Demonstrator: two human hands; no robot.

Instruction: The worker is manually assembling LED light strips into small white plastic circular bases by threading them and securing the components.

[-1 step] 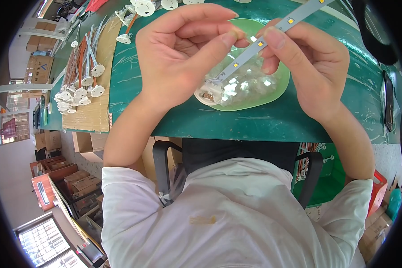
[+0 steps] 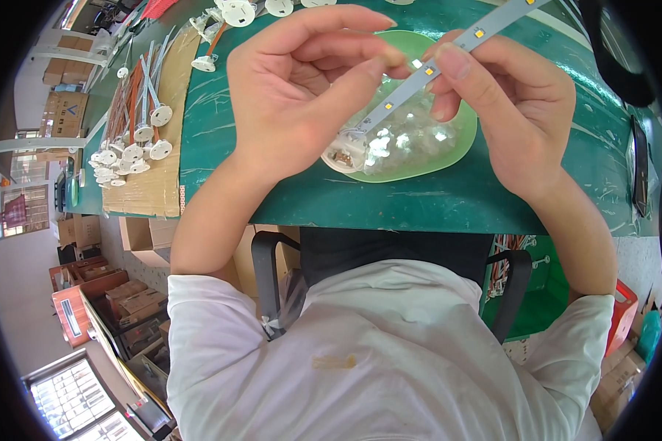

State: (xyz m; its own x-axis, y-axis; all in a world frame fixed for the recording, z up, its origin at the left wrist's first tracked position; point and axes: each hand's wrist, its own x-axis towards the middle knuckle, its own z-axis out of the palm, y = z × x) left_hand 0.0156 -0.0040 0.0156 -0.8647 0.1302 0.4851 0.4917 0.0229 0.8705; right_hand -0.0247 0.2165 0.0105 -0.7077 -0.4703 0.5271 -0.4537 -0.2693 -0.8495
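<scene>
My right hand [image 2: 511, 106] pinches a narrow white LED strip [image 2: 401, 97] between thumb and fingers. The strip slants from the upper right down to a round white end piece [image 2: 343, 152], and small yellow LEDs dot its face. Close to the strip's edge, my left hand [image 2: 301, 95] has thumb and fingertips pinched together; what they hold, if anything, is too small to make out. Beneath both hands sits a light green bowl [image 2: 460, 143] filled with small clear shiny plastic pieces [image 2: 412, 143].
To the left, a cardboard sheet [image 2: 151, 192] carries a bundle of strips with round white ends [image 2: 132, 153]. More white round pieces [image 2: 239, 11] lie at the table's far side. A dark flat object [image 2: 639, 167] rests at right. Below the green table [image 2: 309, 209] stands a green bin [image 2: 529, 290].
My left hand has shifted very slightly to the right. The right hand and the LED strip look unmoved.
</scene>
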